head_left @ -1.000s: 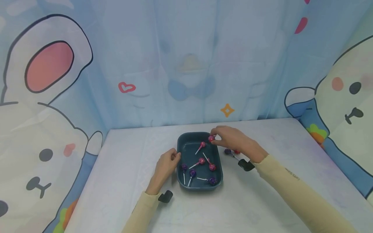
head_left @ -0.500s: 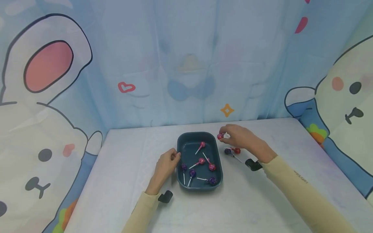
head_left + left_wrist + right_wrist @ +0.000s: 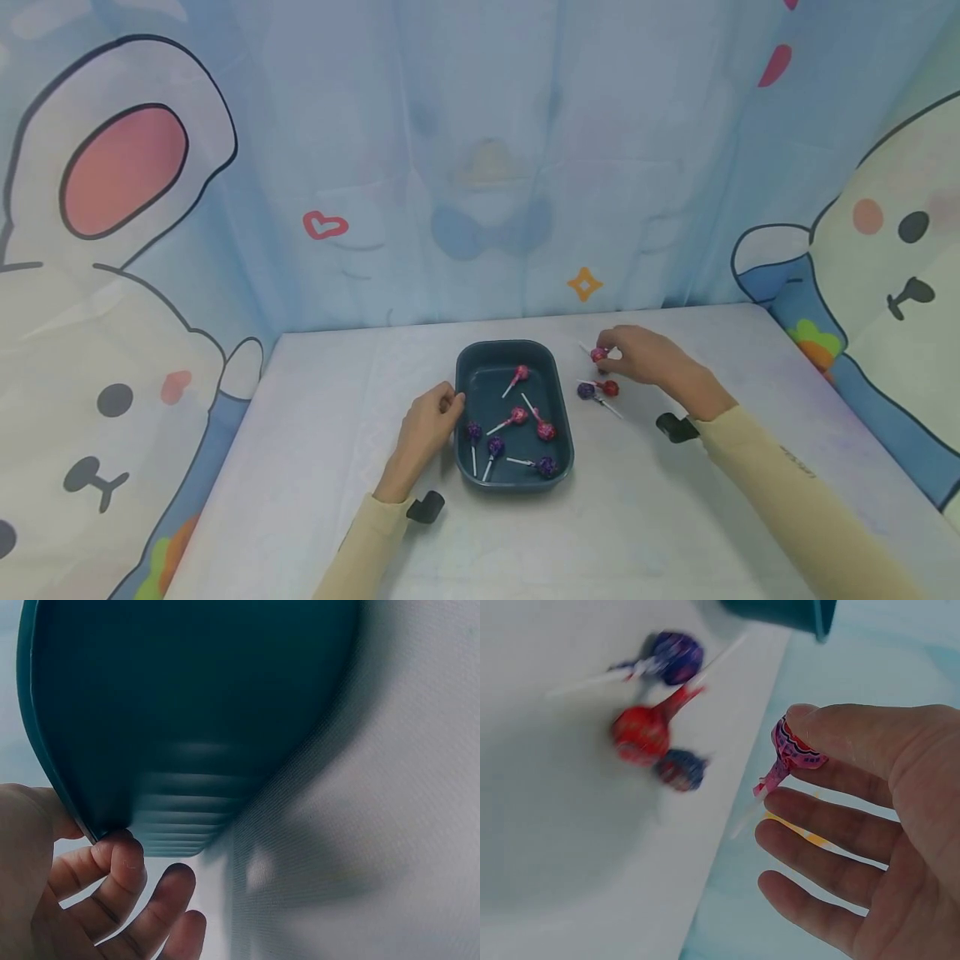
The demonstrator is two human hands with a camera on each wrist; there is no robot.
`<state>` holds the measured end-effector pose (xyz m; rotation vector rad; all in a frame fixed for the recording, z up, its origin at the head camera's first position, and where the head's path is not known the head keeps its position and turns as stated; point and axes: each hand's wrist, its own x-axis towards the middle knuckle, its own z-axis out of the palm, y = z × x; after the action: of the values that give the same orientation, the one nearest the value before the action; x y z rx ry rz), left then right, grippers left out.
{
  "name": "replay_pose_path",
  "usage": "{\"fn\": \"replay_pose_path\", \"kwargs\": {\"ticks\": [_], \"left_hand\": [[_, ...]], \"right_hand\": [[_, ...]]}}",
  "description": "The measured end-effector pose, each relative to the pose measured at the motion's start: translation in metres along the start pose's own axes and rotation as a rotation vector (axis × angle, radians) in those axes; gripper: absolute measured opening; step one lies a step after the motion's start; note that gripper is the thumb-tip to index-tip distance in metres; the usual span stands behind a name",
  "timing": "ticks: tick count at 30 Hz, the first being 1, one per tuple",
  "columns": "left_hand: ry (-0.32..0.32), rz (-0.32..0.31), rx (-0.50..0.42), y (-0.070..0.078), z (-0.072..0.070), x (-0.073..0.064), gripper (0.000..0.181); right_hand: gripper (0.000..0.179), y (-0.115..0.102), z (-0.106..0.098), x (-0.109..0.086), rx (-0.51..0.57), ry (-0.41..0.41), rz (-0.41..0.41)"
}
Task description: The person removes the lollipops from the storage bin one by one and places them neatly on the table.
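Lollipop (image 3: 786, 754) farther right over white table (image 3: 660, 517), curtain (image 3: 480, 108) beyond.

Lollipops (image 3: 547, 431) in tray (image 3: 487, 362); more lollipops (image 3: 611, 388) right, on table (image 3: 660, 517).

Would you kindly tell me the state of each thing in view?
Container: open-topped, upright.
Six lollipops inside: lying down.
Left hand: pinching the container's rim.
Right hand: holding the pink lollipop.
Pink lollipop: wrapped, gripped by its head.
Red lollipop: wrapped, lying on the table.
Purple lollipop: wrapped, lying beside it.
Dark lollipop: beside the red one, stick not visible.
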<state>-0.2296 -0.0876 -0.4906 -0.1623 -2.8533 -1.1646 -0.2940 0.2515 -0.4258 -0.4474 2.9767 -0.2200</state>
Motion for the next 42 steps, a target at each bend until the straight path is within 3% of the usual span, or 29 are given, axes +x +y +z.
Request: {"fn": "replay_pose_path", "kwargs": {"ticks": [12, 19, 28, 42], "left_hand": [[-0.003, -0.002, -0.005, 0.0, 0.0, 0.0, 0.023], [-0.002, 0.006, -0.007, 0.0, 0.0, 0.001, 0.023], [0.0, 0.008, -0.015, -0.001, 0.0, 0.0, 0.022], [0.015, 0.016, -0.002, 0.0, -0.001, -0.001, 0.023]], "right_hand": [[0.025, 0.026, 0.011, -0.005, -0.054, -0.027, 0.01], [0.026, 0.035, 0.025, -0.003, -0.113, -0.064, 0.072], [0.024, 0.035, 0.033, -0.006, -0.13, -0.086, 0.059], [0.032, 0.034, 0.034, -0.005, -0.168, -0.058, 0.063]]}}
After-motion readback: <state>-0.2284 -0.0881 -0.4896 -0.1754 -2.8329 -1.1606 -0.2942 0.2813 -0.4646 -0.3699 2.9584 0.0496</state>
